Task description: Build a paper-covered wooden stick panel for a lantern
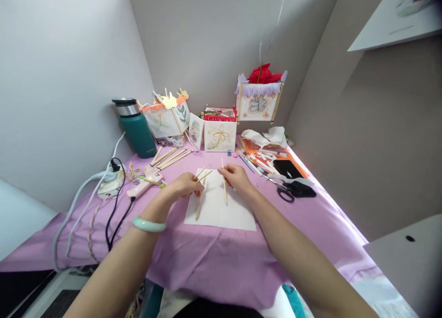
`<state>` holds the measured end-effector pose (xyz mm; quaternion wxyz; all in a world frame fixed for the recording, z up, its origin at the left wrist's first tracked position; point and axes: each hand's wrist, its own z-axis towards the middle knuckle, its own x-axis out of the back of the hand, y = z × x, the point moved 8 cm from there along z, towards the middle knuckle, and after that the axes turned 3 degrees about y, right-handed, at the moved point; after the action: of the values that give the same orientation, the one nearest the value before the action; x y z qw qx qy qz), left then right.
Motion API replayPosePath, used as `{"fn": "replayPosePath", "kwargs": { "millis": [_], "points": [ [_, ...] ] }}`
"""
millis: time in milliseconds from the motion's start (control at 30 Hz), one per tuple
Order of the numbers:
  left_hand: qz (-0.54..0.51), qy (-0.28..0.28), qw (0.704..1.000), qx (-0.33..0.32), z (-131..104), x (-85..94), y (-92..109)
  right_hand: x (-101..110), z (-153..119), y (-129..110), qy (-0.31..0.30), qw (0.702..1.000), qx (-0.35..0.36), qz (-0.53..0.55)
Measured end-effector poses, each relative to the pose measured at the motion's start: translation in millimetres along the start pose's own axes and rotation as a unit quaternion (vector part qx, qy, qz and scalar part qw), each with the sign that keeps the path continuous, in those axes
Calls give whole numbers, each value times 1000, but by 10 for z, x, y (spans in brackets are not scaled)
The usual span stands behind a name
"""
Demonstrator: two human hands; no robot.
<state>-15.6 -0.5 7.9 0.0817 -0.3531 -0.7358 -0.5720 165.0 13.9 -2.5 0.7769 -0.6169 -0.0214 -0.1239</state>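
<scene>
At the middle of the purple-draped surface [321,235], head view: both hands work over a white paper sheet [221,219].

Right hand [236,176]: from my remote seat I see its fingers closed in a pinch on a slim wooden stick [225,193], gripped above mid-length. The lower end points down over the sheet; contact with the paper cannot be told.

Left hand [188,185]: fingers curled and gripping short wooden sticks [205,175] whose tips cross. A longer stick [199,210] slants down over the sheet below these fingers; I cannot tell whether it is held or just touched.

Handling, my estimate: sticks very light, stiff along the length, dry rather than slippery, liable to snap if bent. I would take hold near mid-length with a light two-finger pinch, leaving the ends free.

Nearby: more wooden sticks [174,159] lie beyond the left hand, a pink hot glue gun [142,186] to its left; black-handled scissors [286,194] lie right of the sheet.
</scene>
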Motion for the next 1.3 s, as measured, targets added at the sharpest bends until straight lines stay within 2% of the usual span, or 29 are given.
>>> {"fn": "replayPosePath", "kwargs": {
  "millis": [267,500,700,933,1133,1300],
  "points": [
    [32,9,999,15,32,-70,-59,-20,-45,-37,-11,996,16,-84],
    [35,19,999,25,23,-21,-24,38,-19,-45,-3,991,18,-133],
    [30,13,999,26,60,1,-6,11,-30,-63,-21,985,30,-166],
    [20,-6,1000,11,-119,24,-12,-40,-47,-91,-35,979,51,-192],
    [8,-15,1000,-4,-315,138,125,-61,-46,-63,-43,975,55,-210],
    [29,4,1000,-3,-197,135,223,-65,-46,-56,-47,971,54,-228]
  ]
}}
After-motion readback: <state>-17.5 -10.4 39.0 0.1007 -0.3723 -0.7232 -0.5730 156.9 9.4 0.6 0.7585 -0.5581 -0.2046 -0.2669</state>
